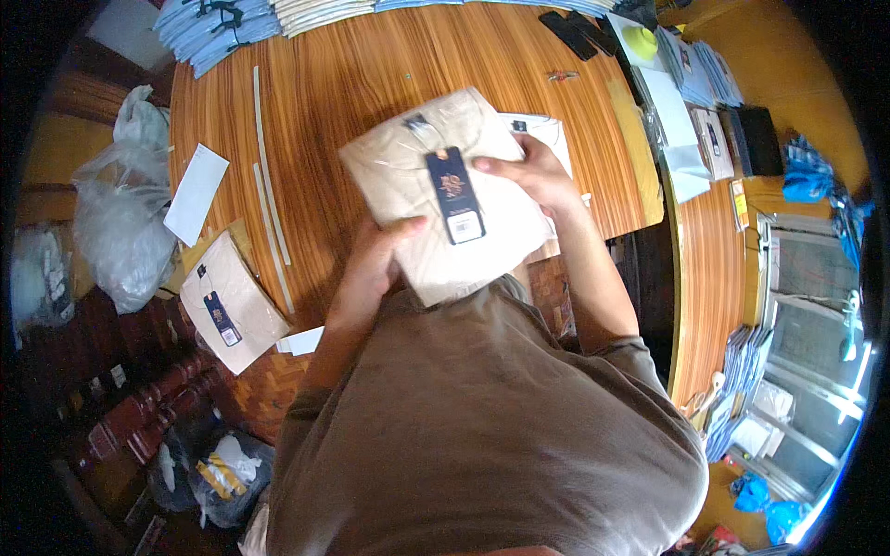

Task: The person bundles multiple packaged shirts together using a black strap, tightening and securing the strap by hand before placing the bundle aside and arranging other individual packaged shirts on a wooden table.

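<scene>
A folded cream shirt (pixel 394 176) in a clear plastic bag is held up above the wooden table, close to my body. A dark navy hang tag (pixel 451 195) with a pale label at its lower end lies over its front. My left hand (pixel 385 250) grips the shirt's lower left edge, thumb on top. On the right edge, my right hand (pixel 533 176) clasps it, thumb over the front and the other fingers hidden beneath. Partly covered behind it, another folded pale shirt (pixel 547 134) rests on the table. One more folded cream shirt (pixel 232 301) with a navy tag lies at the left.
Stacks of folded blue shirts (pixel 209 32) line the table's far edge. White card (pixel 197 195) and long pale strips (pixel 269 195) lie on the left. Clear plastic bags (pixel 125 222) hang beyond the left edge. A second surface (pixel 709 278) with shirt piles stands at the right.
</scene>
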